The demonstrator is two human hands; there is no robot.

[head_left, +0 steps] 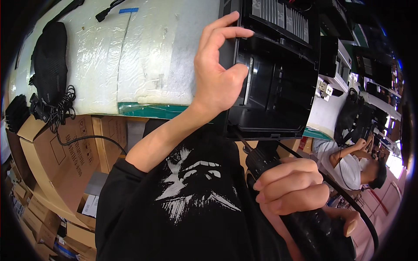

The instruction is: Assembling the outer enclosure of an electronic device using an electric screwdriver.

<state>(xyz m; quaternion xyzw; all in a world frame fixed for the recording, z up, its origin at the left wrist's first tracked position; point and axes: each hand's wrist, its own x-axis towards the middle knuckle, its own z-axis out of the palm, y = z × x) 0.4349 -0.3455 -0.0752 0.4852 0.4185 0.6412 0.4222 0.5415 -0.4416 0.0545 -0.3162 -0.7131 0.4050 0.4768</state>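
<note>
A black open computer case (274, 93) lies on the bench in front of me. My left hand (217, 69) is at its left wall, with curved fingers and thumb spread apart. The fingertips touch the case near its upper compartment, and the thumb is bent over the wall. My right hand (291, 187) is wrapped round a black power screwdriver (263, 158) with a ribbed collar. Its thin bit points up and left at the near edge of the case. Whether the tip touches a screw is hidden.
Left of the case, the bench has a plastic-wrapped white pad (152, 61). A black bag (50, 61) and a coiled cable (65, 106) lie farther left. Cardboard boxes (65, 161) stand below. A black cord (357, 209) curves past my right hand. Another person (348, 167) sits at right.
</note>
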